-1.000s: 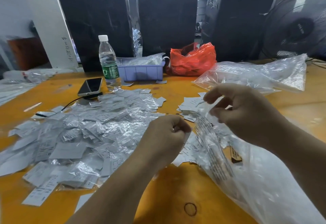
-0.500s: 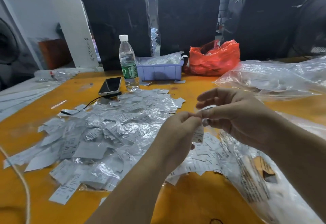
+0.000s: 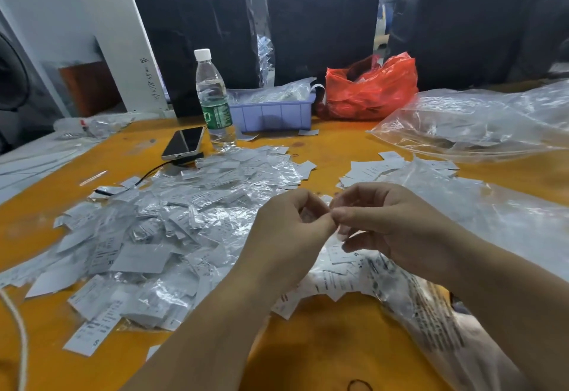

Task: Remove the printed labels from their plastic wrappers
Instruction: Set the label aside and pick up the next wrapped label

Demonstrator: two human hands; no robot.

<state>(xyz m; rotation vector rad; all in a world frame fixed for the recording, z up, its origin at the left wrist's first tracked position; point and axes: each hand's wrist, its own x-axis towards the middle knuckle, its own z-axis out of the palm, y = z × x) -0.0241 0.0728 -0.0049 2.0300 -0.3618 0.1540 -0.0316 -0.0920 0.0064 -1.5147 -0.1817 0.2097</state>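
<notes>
Hands meet above the orange table (image 3: pixel 323 338), near its middle. I see my left hand (image 3: pixel 284 236) and right hand (image 3: pixel 397 230) fingertip to fingertip, both with fingers curled, pinching one small wrapped label (image 3: pixel 311 213) between them. Only a sliver of it shows in the gap, so I cannot tell whether the label is partly out of its wrapper.

Left of the hands: a broad heap of clear wrappers and printed labels (image 3: pixel 160 230), spread from the table's near edge up toward the phone (image 3: pixel 184 143). Below and right of the hands: a loose scatter of bare white labels (image 3: pixel 335 280), partly under my wrists. More lie farther back (image 3: pixel 372 169).

A large clear bag (image 3: pixel 480 224) runs along the right side under my right forearm; a second one (image 3: pixel 480 123) lies behind it.

Back row: water bottle (image 3: pixel 214 101) upright beside the phone, purple tray (image 3: pixel 274 112), red bag (image 3: pixel 372 89). A white cord (image 3: pixel 21 338) crosses the near left corner.
</notes>
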